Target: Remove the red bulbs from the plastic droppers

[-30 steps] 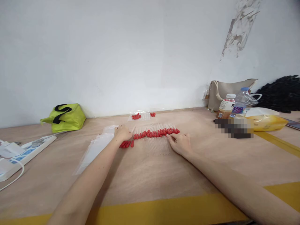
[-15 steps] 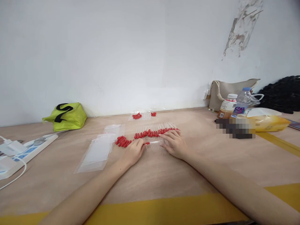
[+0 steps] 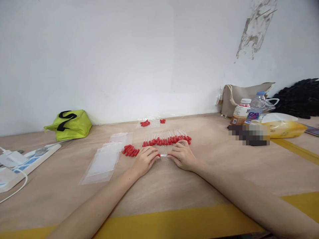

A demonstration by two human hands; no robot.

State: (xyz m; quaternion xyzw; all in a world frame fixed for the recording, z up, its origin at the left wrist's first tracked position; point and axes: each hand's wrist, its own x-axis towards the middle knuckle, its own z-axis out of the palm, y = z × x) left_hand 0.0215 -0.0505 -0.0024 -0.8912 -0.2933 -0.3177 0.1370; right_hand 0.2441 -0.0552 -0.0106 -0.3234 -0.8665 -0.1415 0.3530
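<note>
Right grip (image 3: pixel 183 155) has closed in toward the left grip (image 3: pixel 146 159): it pinches a clear tube (image 3: pixel 163 155), the left a red bulb (image 3: pixel 159 155), in line between them; steady alignment and gentle pressure would suit. Beyond, bulb-tipped tubes (image 3: pixel 158 141) lie rowed on the table (image 3: pixel 149 192).

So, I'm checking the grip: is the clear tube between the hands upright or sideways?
Sideways: the clear tube runs across from a red bulb at the left hand to the fingertips of the right hand.
</note>
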